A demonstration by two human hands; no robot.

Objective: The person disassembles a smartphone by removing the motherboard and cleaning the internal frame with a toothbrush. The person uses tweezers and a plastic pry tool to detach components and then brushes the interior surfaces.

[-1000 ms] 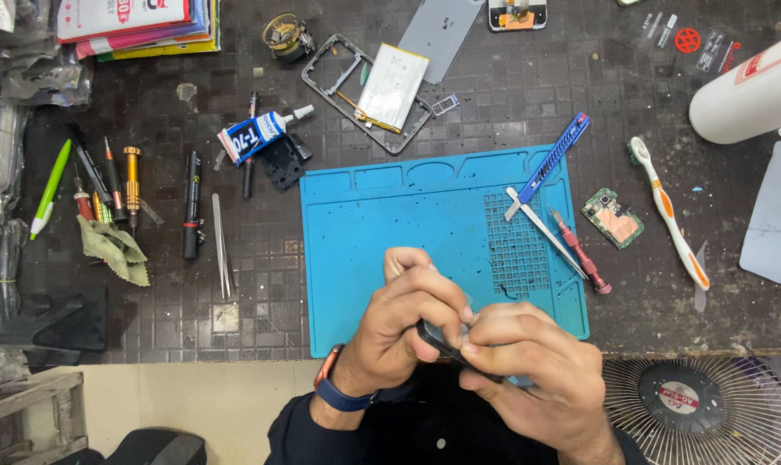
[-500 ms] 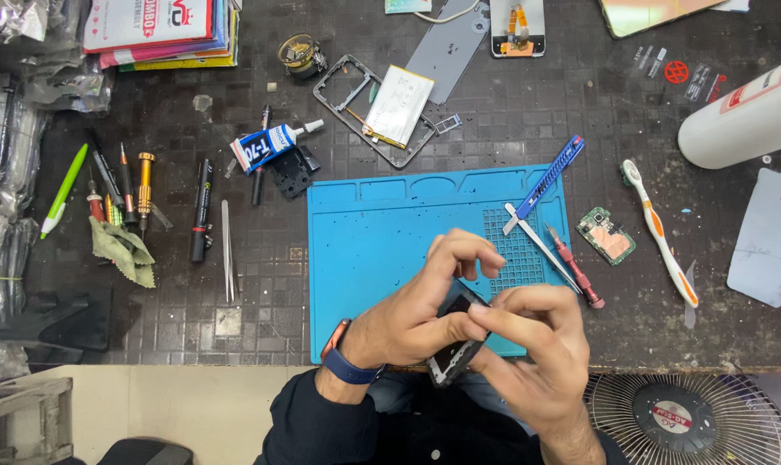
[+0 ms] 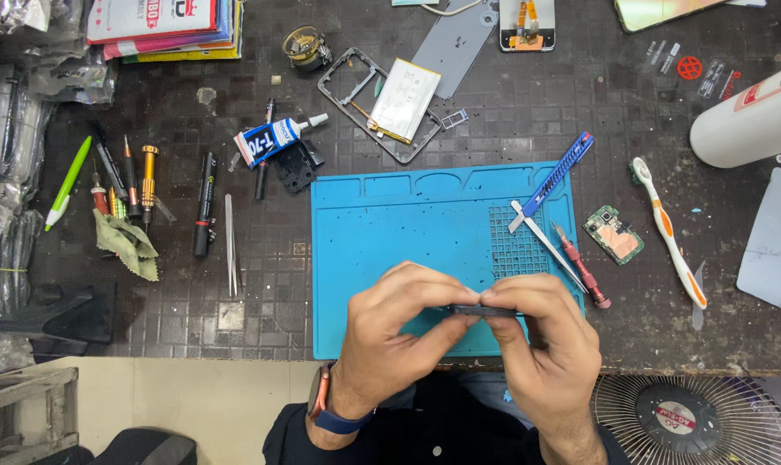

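Pinching a thin dark part point(image 3: 481, 310) edge-on between both sets of fingertips, the left hand point(image 3: 399, 331) and right hand point(image 3: 545, 344) are holding it just above the blue mat point(image 3: 382, 232), seemingly mid-inspection, needing steady grip.

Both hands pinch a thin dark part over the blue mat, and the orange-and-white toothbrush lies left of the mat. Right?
Not quite. In the head view the toothbrush lies right of the blue mat, beyond the small circuit board. The left hand and right hand do pinch the thin dark part.
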